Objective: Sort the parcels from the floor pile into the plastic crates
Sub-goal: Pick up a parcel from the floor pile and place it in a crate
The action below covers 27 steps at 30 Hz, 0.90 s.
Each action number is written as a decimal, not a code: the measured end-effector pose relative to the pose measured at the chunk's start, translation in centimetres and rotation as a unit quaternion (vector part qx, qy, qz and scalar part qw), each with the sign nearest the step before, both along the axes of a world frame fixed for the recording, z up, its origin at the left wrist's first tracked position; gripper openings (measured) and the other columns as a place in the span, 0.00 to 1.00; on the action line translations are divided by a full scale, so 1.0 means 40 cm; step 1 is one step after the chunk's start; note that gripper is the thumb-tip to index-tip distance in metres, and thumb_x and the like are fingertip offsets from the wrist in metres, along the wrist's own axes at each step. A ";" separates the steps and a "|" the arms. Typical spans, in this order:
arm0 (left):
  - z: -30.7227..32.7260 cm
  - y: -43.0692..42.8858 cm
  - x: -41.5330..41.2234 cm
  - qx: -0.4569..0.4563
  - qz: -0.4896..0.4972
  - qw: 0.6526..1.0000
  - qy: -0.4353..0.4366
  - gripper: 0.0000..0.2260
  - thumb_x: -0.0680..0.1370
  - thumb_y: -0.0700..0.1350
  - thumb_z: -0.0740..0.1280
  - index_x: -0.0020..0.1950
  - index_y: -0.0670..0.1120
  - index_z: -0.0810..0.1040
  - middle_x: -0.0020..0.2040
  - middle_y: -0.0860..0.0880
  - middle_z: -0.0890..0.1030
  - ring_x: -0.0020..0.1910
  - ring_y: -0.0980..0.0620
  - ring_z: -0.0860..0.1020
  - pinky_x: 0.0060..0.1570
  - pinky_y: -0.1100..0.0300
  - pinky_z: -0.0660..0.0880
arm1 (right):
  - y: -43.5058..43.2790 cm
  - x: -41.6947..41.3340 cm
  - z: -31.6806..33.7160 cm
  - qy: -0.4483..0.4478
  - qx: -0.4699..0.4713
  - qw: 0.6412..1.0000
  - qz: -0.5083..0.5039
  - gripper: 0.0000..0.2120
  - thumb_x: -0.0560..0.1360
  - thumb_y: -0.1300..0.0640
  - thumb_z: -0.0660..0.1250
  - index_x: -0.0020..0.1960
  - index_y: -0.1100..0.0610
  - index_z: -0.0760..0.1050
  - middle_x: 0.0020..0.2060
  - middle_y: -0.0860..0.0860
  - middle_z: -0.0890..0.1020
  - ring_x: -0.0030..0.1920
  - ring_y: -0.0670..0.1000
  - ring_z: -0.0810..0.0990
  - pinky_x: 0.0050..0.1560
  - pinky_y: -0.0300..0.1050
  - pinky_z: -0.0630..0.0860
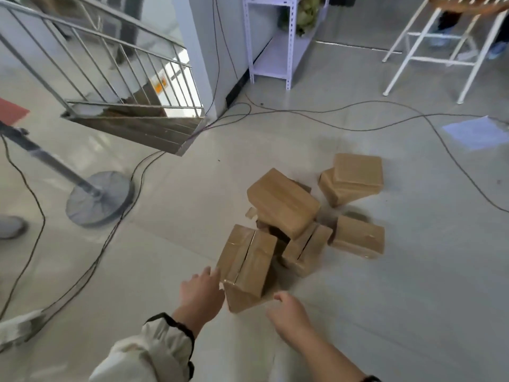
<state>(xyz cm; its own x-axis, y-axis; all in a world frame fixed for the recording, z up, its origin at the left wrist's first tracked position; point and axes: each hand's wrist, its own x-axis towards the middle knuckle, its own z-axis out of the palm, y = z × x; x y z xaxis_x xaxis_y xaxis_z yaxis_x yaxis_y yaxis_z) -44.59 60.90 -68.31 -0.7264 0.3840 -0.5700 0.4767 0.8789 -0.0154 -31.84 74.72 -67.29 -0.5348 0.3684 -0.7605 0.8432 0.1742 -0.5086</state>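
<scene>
Two hands (201,292) (289,312) flank parcel (248,260), long axis pointing away.

Brown parcels (283,205) lie in a loose pile on a pale floor (413,285), just off centre toward 4 o'clock. At 6 o'clock two hands flank the nearest parcel (248,266). The left hand (201,293) has straight fingers at its left edge. The right hand (289,312) is just beside it, empty. Cables (330,117) cross the floor. A fan base (99,199) sits at 9 o'clock.
</scene>
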 end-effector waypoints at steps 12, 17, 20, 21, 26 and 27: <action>-0.610 0.103 -0.214 0.130 0.093 0.985 0.064 0.29 0.78 0.59 0.56 0.76 0.51 0.53 0.64 0.47 0.72 0.59 0.44 0.76 0.52 0.52 0.73 | 0.153 -0.254 -0.659 0.033 -0.022 0.998 -0.039 0.32 0.78 0.49 0.64 0.76 0.58 0.56 0.72 0.55 0.66 0.70 0.57 0.67 0.67 0.50 0.67; -0.591 0.110 -0.194 0.158 0.105 0.980 0.055 0.29 0.79 0.57 0.57 0.77 0.51 0.53 0.64 0.47 0.72 0.56 0.46 0.76 0.47 0.56 0.72 | 0.129 -0.257 -0.681 0.027 -0.079 0.990 -0.116 0.23 0.77 0.58 0.64 0.70 0.59 0.64 0.64 0.56 0.73 0.59 0.58 0.75 0.58 0.53 0.77; -0.567 0.114 -0.203 0.174 0.105 0.977 0.060 0.28 0.79 0.56 0.58 0.76 0.52 0.54 0.62 0.48 0.73 0.55 0.47 0.76 0.49 0.57 0.75 | 0.119 -0.268 -0.674 0.025 -0.104 0.983 -0.149 0.18 0.77 0.60 0.65 0.65 0.59 0.68 0.59 0.57 0.76 0.56 0.59 0.77 0.54 0.56 0.80; -0.558 0.114 -0.209 0.182 0.105 0.975 0.070 0.27 0.79 0.56 0.58 0.76 0.52 0.54 0.62 0.48 0.74 0.54 0.47 0.76 0.50 0.55 0.76 | 0.119 -0.276 -0.673 0.026 -0.115 0.980 -0.163 0.19 0.77 0.60 0.65 0.66 0.59 0.68 0.59 0.57 0.76 0.57 0.59 0.76 0.54 0.55 0.80; -0.493 0.101 -0.240 0.207 0.107 0.961 0.148 0.23 0.81 0.51 0.56 0.76 0.53 0.57 0.64 0.49 0.75 0.61 0.46 0.75 0.55 0.53 0.75 | 0.102 -0.308 -0.665 0.050 -0.205 0.950 -0.232 0.21 0.77 0.60 0.65 0.69 0.60 0.66 0.63 0.57 0.74 0.62 0.60 0.74 0.58 0.56 0.76; -0.480 0.094 -0.246 0.220 0.117 0.955 0.162 0.21 0.81 0.50 0.56 0.75 0.53 0.60 0.64 0.50 0.76 0.62 0.47 0.75 0.56 0.53 0.74 | 0.097 -0.311 -0.667 0.059 -0.227 0.939 -0.252 0.20 0.78 0.61 0.64 0.68 0.61 0.67 0.63 0.57 0.75 0.63 0.60 0.73 0.60 0.57 0.75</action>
<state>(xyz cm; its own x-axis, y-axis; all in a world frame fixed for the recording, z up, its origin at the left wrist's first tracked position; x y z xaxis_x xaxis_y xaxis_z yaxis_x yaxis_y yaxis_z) -54.43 64.65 -87.50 -0.9329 0.3390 -0.1213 0.2985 0.9166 0.2661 -44.28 78.61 -93.99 -0.4701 0.2483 -0.8470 0.6941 -0.4888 -0.5285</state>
